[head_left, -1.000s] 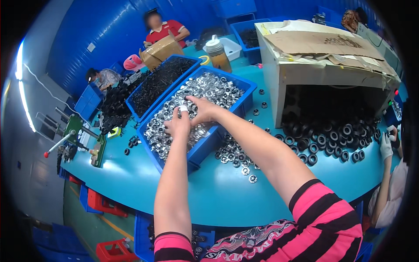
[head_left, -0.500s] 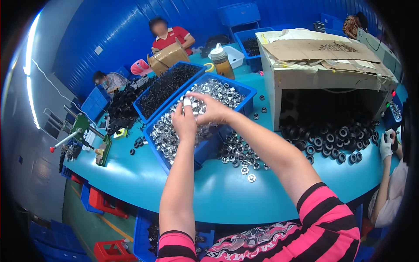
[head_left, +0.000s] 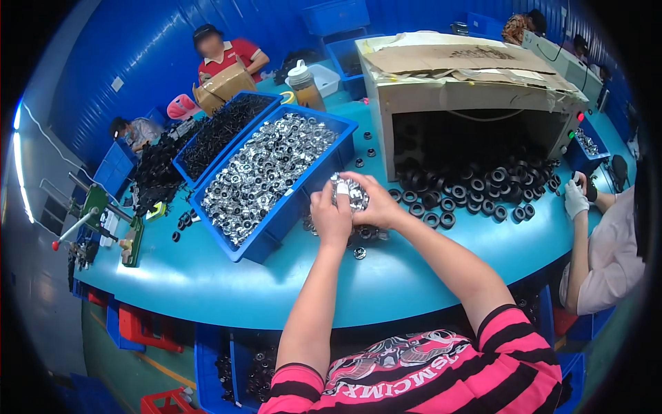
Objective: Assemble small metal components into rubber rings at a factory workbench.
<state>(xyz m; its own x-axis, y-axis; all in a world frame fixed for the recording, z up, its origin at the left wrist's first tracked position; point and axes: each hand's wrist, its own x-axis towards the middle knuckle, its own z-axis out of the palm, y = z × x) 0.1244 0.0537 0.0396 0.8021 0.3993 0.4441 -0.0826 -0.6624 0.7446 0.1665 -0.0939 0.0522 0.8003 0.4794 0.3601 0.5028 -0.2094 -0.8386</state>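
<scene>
A: What crowds the hands?
B: Blue bin (head_left: 276, 207) just left, black rings (head_left: 476, 196) right. Both hands (head_left: 353, 210) cup silver rings (head_left: 350, 193) together above the surface (head_left: 207, 283).
A: Open room?
B: Bare surface toward its near edge.

Bare tabletop (head_left: 207, 276) lies open along the near edge, left of the hands. Farther left, the blue bin (head_left: 276, 207) of silver rings blocks the way. To the right, black rings (head_left: 476, 193) crowd the table before the cardboard box (head_left: 469, 96). Loose rings (head_left: 358, 252) lie just beneath the hands.
</scene>
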